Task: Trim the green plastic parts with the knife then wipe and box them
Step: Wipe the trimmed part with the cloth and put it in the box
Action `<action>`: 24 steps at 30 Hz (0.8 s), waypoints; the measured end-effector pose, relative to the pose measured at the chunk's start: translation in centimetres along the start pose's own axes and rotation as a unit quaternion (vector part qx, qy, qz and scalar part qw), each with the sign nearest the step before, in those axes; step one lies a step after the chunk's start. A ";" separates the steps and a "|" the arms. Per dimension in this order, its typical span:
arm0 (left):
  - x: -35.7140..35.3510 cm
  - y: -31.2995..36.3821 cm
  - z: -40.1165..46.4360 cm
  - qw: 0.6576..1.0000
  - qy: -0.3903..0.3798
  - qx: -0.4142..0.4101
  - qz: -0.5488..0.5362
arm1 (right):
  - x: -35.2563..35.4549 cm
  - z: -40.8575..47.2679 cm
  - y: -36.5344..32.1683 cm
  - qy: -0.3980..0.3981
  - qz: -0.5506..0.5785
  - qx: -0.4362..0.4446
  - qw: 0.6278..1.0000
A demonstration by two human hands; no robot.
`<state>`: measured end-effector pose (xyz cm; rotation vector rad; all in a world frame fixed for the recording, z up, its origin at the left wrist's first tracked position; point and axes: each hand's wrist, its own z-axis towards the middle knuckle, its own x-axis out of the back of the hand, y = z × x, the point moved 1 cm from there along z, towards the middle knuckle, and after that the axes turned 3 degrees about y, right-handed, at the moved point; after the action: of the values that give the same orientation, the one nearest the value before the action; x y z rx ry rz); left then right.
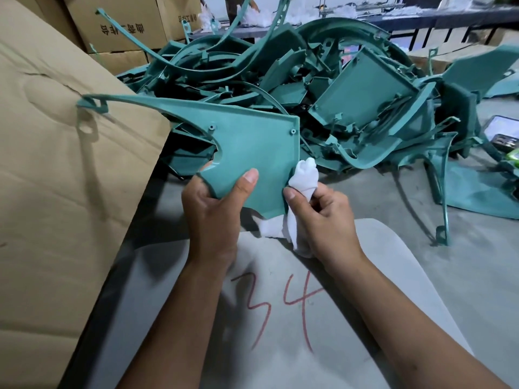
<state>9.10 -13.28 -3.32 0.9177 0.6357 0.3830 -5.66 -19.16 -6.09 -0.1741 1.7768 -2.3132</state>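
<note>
the left hand [209, 209] grips a flat green plastic part [252, 153] by its lower edge, thumb pressed on the near face and fingers curled behind it. the part is held up above the grey table [463, 248], in front of the person, with its long thin arm reaching left over the flap of a big cardboard box [56, 164]. the right hand [320, 214] pinches a white cloth [302, 178] tightly in curled fingers and holds it against the part's right edge, near the lower corner; a loose end of the cloth hangs below the part. behind the held part lies a large pile of green parts [351, 88] on the table, tangled together, with more spread to the right. under the forearms is a pale sheet [393, 276] marked "34" in red. more cardboard boxes [118, 23] stand at the far left.
</note>
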 end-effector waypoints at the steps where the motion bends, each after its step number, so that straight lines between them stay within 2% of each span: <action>1: -0.2 0.1 0.0 1.000 0.000 0.001 0.003 | 0.0 0.0 0.0 -0.010 0.000 -0.005 1.000; 4: -0.5 -0.1 0.0 0.998 -0.003 0.043 -0.037 | -0.2 -0.2 -0.3 -0.029 0.086 -0.039 0.995; 6: -0.7 -0.2 -0.1 0.993 -0.019 0.084 -0.082 | -0.6 -0.4 -0.5 -0.006 0.140 -0.055 0.989; 10: -1.8 -0.2 -0.9 0.996 -0.071 0.039 -0.038 | -1.0 -0.6 -0.3 0.033 0.210 -0.103 0.972; 13: -1.5 -0.7 -1.0 0.998 -0.040 0.003 0.040 | -1.0 -0.8 -0.2 0.002 0.183 -0.108 0.977; 15: -0.9 -0.8 -0.6 0.996 -0.044 0.024 0.071 | -0.8 -0.7 -0.2 0.009 0.135 -0.088 0.987; 18: -0.1 -0.4 0.2 0.990 -0.094 0.065 0.086 | -0.7 -0.7 -0.4 0.014 0.099 -0.064 0.993; 24: 0.4 0.8 0.8 0.980 -0.174 0.066 0.066 | -0.2 -0.6 -1.3 0.059 0.109 -0.047 0.991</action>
<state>9.85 -13.12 -2.48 1.1267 0.2810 0.2896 -5.69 -18.18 -4.95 0.1392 1.8569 -2.1276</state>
